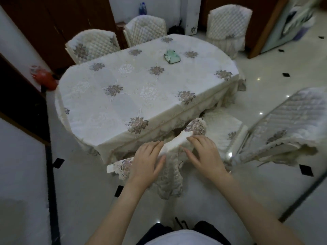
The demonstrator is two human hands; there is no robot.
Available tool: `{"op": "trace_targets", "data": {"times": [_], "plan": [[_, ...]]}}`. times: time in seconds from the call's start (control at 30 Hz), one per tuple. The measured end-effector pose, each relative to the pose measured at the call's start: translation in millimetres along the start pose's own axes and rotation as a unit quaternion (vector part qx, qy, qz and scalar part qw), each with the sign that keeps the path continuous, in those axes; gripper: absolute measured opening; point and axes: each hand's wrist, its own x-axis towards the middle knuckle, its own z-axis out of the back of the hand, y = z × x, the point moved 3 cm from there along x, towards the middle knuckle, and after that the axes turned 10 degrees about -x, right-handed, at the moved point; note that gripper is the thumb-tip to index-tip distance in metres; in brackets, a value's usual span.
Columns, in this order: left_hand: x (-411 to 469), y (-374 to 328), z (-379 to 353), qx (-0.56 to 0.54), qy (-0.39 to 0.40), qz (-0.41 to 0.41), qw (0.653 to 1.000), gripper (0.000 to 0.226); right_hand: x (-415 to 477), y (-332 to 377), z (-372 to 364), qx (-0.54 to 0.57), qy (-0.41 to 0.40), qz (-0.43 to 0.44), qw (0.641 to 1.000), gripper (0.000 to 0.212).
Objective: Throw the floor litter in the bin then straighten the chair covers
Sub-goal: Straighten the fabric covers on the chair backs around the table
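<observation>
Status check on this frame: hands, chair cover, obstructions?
Left hand and right hand resting on cream lace-trimmed quilted chair cover. Cover rumpled, lace hanging unevenly. No obstruction seen.

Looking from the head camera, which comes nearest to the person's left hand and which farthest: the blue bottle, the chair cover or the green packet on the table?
1. The chair cover: under the left hand, touching it.
2. The green packet: on the far half of the table.
3. The blue bottle: farthest, beyond the table.
</observation>
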Motion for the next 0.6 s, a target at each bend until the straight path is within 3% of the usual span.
{"op": "trace_targets", "data": {"times": [0.13, 0.3, 0.6], "plan": [[0, -9, -32, -0.038, 0.102, -0.075, 0.991, 0.048, -54, -15, 11, -0.022, -0.016, -0.090, 0.996, 0.046], [-8, -32, -83, -0.073, 0.214, -0.141, 0.964, 0.049, -129, -35, 18, -0.059, 0.021, -0.222, 0.973, 0.052], [38, -120, -176, -0.111, 0.286, -0.218, 0.926, 0.045, -198, -124, 71, -0.092, -0.008, -0.356, 0.930, 0.050]]}}
